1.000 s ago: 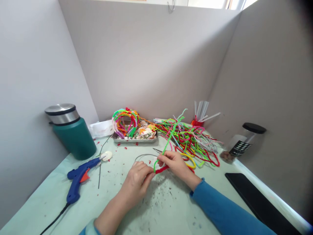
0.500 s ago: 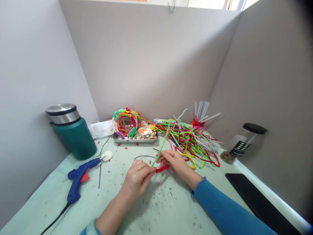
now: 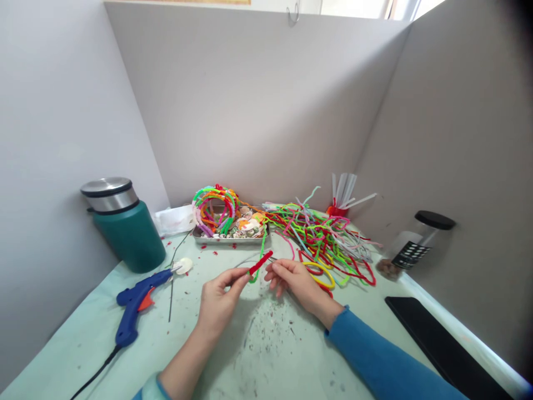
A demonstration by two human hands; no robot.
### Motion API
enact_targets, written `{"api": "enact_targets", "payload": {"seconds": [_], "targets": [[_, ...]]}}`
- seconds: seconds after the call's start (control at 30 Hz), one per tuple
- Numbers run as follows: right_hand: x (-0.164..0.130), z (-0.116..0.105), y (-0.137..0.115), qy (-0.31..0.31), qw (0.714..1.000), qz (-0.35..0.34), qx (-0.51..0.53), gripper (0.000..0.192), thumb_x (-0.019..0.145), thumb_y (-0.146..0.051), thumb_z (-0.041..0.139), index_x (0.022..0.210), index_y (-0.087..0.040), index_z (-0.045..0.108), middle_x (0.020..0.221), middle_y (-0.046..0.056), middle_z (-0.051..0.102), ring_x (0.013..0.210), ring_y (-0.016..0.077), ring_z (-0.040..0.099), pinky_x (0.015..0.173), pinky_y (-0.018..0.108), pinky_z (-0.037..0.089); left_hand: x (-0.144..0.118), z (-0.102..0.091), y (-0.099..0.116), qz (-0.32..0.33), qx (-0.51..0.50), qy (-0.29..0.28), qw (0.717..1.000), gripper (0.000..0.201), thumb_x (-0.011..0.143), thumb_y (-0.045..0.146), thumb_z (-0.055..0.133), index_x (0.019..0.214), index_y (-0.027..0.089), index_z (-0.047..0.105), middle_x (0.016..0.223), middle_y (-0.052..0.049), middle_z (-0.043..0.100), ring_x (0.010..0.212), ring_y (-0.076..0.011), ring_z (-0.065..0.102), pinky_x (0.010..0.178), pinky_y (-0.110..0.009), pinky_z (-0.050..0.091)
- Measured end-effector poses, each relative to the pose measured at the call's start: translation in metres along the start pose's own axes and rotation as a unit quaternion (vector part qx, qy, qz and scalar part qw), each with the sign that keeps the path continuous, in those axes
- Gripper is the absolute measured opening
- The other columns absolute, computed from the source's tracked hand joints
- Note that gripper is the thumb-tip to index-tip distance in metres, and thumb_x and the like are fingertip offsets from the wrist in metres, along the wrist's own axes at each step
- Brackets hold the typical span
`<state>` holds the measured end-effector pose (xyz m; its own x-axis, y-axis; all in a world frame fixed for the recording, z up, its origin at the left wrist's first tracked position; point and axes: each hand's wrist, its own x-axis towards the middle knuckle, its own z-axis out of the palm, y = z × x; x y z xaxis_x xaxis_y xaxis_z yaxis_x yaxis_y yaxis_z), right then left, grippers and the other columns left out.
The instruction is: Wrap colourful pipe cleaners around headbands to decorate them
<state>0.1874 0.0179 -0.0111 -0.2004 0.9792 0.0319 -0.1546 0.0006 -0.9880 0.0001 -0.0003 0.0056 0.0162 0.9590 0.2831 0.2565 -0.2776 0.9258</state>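
My left hand (image 3: 222, 297) pinches a red pipe cleaner (image 3: 261, 262) between thumb and fingers; the fuzzy red length points up and to the right. A green pipe cleaner (image 3: 263, 244) rises beside it, bending near my fingertips. Just to the right, my right hand (image 3: 291, 280) is curled round a thin pointed metal tool (image 3: 272, 259), whose tip shows by the red end. Most of that tool is hidden by the palm, so its exact kind cannot be made out. A thin grey wire-like loop (image 3: 245, 261) lies behind the hands.
A metal tray (image 3: 231, 240) holds coiled pipe cleaners and buttons. Loose pipe cleaners (image 3: 325, 233) are heaped behind my right hand. Left stand a green flask (image 3: 129, 233) and a blue glue gun (image 3: 139, 303); right are a black-lidded jar (image 3: 410, 253) and a black strip (image 3: 433, 333).
The red pipe cleaner has swung upward in my left hand, which moved slightly left. My right hand has come off it, and the green strand now hangs lower and more upright.
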Motion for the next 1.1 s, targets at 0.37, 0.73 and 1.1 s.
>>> {"api": "enact_targets", "payload": {"seconds": [0.37,0.73,1.1], "targets": [[-0.008,0.015,0.004,-0.08,0.994,0.023,0.071,0.024,0.075,-0.037,0.065,0.084,-0.015,0.058,0.068,0.001,0.062,0.053,0.0086,0.056,0.04,0.015,0.038,-0.003,0.005,0.004,-0.057,-0.03,-0.112,0.992,0.025,0.076,0.037,0.059,0.078,0.013,0.067,0.064,-0.003,0.067,0.05,-0.0104,0.052,0.048,-0.019,0.04],[-0.007,0.013,0.005,-0.051,0.996,-0.009,0.075,0.018,0.077,-0.032,0.064,0.082,-0.015,0.059,0.062,-0.001,0.058,0.051,0.0074,0.051,0.042,0.016,0.036,-0.005,0.002,0.004,0.03,0.047,-0.123,0.991,0.025,0.084,0.032,0.05,0.078,0.016,0.068,0.07,0.0,0.068,0.064,-0.0126,0.058,0.065,-0.021,0.044],[-0.013,0.019,0.0,-0.048,0.998,-0.033,-0.026,0.016,0.074,-0.029,0.065,0.075,-0.014,0.067,0.052,-0.002,0.056,0.046,0.0072,0.047,0.046,0.019,0.036,-0.005,0.001,-0.013,0.202,0.219,0.013,0.954,0.019,0.085,0.022,0.05,0.091,0.017,0.068,0.077,-0.004,0.071,0.068,-0.0147,0.064,0.062,-0.023,0.046]]}}
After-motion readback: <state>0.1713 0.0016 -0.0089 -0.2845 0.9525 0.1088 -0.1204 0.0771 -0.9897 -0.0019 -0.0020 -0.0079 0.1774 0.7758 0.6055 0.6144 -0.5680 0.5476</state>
